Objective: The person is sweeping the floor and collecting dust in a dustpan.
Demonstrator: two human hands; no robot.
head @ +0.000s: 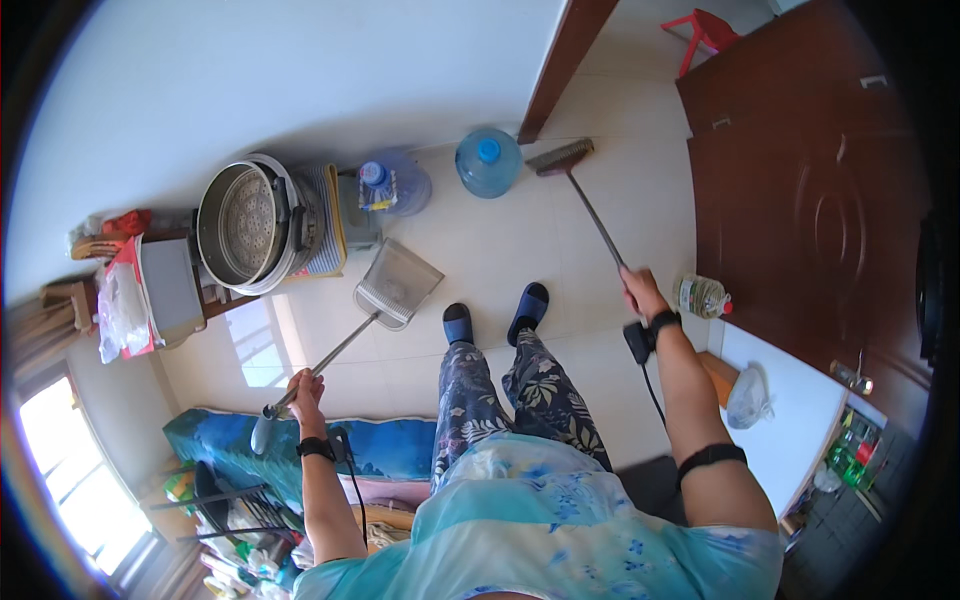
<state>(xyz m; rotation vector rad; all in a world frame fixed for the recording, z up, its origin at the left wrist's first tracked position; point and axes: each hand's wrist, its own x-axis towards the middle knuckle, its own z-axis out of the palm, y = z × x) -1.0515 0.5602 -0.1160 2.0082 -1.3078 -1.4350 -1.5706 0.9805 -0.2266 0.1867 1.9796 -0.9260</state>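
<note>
My left hand (306, 395) grips the metal handle of a long-handled dustpan (399, 283). The pan, of see-through plastic with a comb-like toothed edge, rests on the tiles left of my slippers, with some greyish matter in it. My right hand (643, 291) is closed around the stick of a broom (561, 157). The broom's wide bristled head lies on the floor at the foot of the brown door frame, just right of a blue water jug (489, 163). Both wrists wear black straps with small devices and cables.
Stacked steamer pots (244, 225) stand on the left, near a clear water jug (405, 184). An oil bottle (701, 296) stands by the brown door (795, 195) on the right. A red plastic stool (709, 31) is beyond the doorway. A blue-covered piece of furniture (375, 442) lies at lower left.
</note>
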